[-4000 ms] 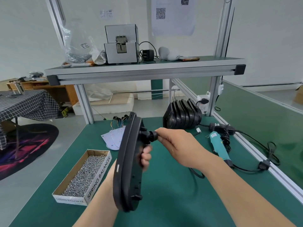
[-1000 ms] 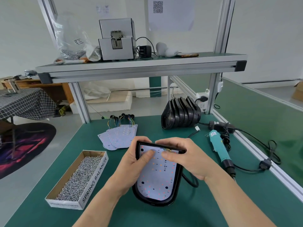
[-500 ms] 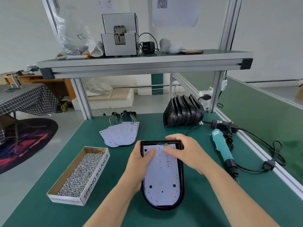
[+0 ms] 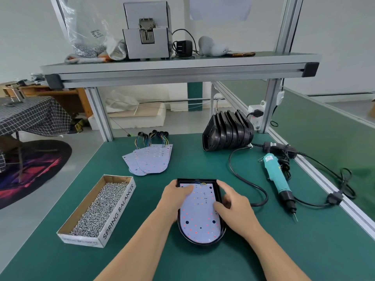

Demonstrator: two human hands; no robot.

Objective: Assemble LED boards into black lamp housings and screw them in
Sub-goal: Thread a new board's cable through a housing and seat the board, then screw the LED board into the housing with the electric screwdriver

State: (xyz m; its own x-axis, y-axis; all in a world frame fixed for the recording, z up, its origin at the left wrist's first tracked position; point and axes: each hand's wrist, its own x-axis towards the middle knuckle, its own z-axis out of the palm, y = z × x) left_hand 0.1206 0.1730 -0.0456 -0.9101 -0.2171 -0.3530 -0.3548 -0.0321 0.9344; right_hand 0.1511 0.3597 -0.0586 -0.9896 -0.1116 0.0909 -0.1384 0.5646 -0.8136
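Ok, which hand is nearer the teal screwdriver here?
Right. The right hand sits on the right side of the housing, with the screwdriver lying further to its right; the left hand sits on the housing's left side, farther away.

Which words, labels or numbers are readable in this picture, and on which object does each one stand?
"SPRING BALANCER": on the long side of the brown cardboard box of silver screws.
Sticker on the teal electric screwdriver: too small to read.
Label on the clear plastic bag: blurred.
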